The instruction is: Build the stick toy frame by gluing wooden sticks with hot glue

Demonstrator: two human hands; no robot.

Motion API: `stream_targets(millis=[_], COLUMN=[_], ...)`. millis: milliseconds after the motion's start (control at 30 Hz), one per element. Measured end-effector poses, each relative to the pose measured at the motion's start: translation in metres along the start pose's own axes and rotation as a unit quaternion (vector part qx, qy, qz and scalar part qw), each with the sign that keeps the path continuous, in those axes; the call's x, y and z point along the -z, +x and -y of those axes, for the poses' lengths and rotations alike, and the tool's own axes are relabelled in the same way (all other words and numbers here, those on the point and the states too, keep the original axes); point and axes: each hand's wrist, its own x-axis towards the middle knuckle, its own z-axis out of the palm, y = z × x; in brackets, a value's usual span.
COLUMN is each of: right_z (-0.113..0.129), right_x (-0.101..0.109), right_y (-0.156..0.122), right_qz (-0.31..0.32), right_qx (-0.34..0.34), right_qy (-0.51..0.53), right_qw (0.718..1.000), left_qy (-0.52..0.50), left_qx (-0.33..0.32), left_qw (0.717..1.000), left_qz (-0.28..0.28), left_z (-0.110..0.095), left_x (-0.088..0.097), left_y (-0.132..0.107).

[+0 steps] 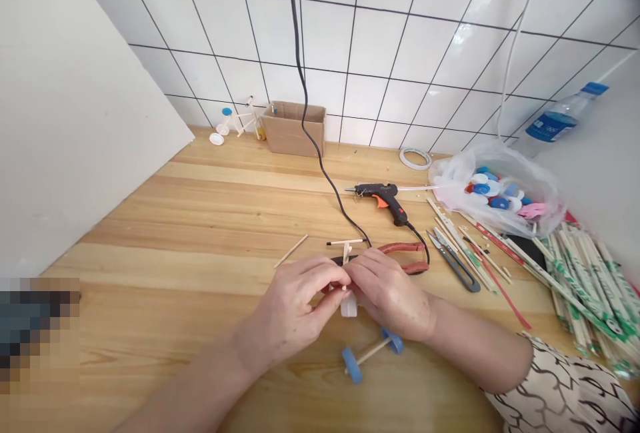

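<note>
My left hand point(305, 300) is closed in a pinch on a small piece of wooden stick point(345, 288), whose end shows between thumb and forefinger. Against it, my right hand point(387, 290) has its fingers curled round the same small stick assembly point(347, 252). A white plastic piece point(349, 306) shows below the fingertips. Much of the assembly is hidden by my fingers. Just below my hands lies a stick axle with blue bottle-cap wheels point(353, 365). Red-handled pliers point(413, 268) lie partly behind my right hand. Beyond my fingers is a dark-tipped stick point(345, 242).
A black glue gun point(383, 196) lies ahead, its cord near my right hand. Grey snips point(455, 263), loose sticks and wrapped chopsticks point(585, 286) are to the right. A bag of caps point(500, 186), tape roll point(415, 158), cardboard box point(295, 130) and stick model point(245, 120) stand farther back.
</note>
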Motion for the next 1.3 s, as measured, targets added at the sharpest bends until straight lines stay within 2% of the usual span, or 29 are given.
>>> stream_targets(millis=[200, 367, 567, 733, 1000, 1300], right_z=[0.001, -0.009, -0.018, -0.015, -0.015, -0.013], right_x=[0.014, 0.027, 0.021, 0.019, 0.015, 0.015], right_y=[0.005, -0.007, -0.024, -0.022, -0.022, -0.02], right_qz=[0.008, -0.002, 0.031, 0.032, 0.045, 0.038], right_qx=[0.008, -0.028, -0.08, -0.084, -0.081, -0.078], right_qy=[0.0, -0.021, -0.035, -0.04, -0.069, -0.075], right_qw=[1.0, 0.999, 0.996, 0.995, 0.993, 0.993], left_qy=[0.012, 0.015, 0.048, 0.081, 0.111, 0.115], left_qx=[-0.011, -0.02, -0.035, -0.063, -0.073, -0.042], left_qw=[1.0, 1.0, 0.998, 0.995, 0.991, 0.992], left_qz=[-0.008, -0.011, -0.014, -0.019, -0.028, -0.017], left_z=[0.0, 0.002, 0.004, 0.003, 0.002, 0.0], left_x=[0.002, 0.002, 0.001, 0.001, 0.002, 0.003], left_y=[0.002, 0.0, 0.0, 0.002, 0.004, 0.005])
